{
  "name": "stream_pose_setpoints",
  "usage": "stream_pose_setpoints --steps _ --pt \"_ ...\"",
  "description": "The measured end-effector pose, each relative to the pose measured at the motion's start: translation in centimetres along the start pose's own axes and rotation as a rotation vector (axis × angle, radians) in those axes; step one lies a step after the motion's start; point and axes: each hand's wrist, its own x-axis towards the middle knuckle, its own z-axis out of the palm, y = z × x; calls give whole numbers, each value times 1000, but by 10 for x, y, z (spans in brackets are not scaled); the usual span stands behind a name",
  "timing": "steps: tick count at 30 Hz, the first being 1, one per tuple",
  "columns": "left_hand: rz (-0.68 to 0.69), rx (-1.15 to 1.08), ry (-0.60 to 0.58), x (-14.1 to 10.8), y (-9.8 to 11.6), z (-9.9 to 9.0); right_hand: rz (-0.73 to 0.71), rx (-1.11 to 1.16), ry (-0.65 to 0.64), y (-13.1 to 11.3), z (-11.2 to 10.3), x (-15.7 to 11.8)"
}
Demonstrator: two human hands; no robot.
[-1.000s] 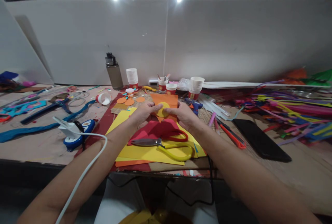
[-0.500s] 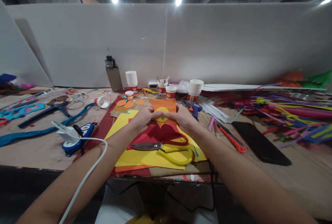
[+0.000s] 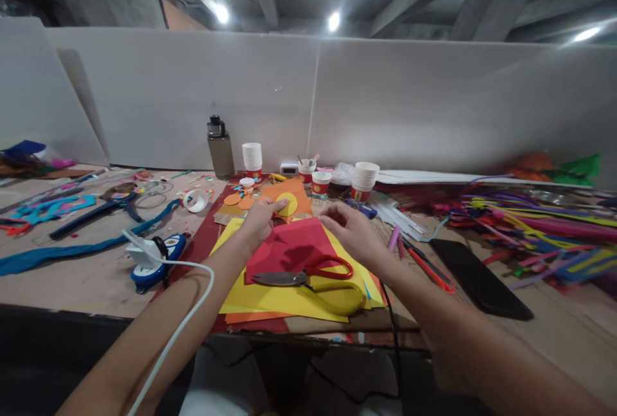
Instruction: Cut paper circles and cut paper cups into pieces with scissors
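My left hand [image 3: 263, 218] pinches an orange sheet of paper [image 3: 299, 192] together with a yellow paper circle [image 3: 288, 206] lying against it. My right hand [image 3: 344, 228] is off the paper, fingers loosely bent and apart, with nothing in it. Beneath both hands a red sheet [image 3: 284, 242] rests on yellow sheets [image 3: 308, 310]. On these lie scissors [image 3: 282, 279] with one red and one yellow handle, blades pointing left. Orange paper circles [image 3: 232, 199] sit just beyond my left hand.
Stacked paper cups [image 3: 365, 178], a glue gun [image 3: 362, 208] and a bottle [image 3: 220, 152] stand or lie toward the back. A black phone [image 3: 477, 274] and a cutter [image 3: 429, 265] are at right. A white cable [image 3: 186, 316] crosses my left forearm from a blue power strip [image 3: 159, 265].
My right hand has let go of the orange sheet and moved right. My left hand, still holding the sheet and yellow circle, has shifted left. The view has tilted up slightly.
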Motion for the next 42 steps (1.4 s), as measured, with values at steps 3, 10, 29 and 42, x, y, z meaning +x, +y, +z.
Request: stream_pose_setpoints --steps 3,10,29,42 --pt "13 -41 39 1 3 -1 -116 -299 -281 -16 -6 -26" --pt "22 -71 57 2 9 -3 -250 -684 -701 -4 -4 -61" --pt "151 -218 74 15 32 -6 -139 -55 -112 -40 10 -17" --pt "245 -382 211 12 59 11 37 64 -96 -18 38 20"
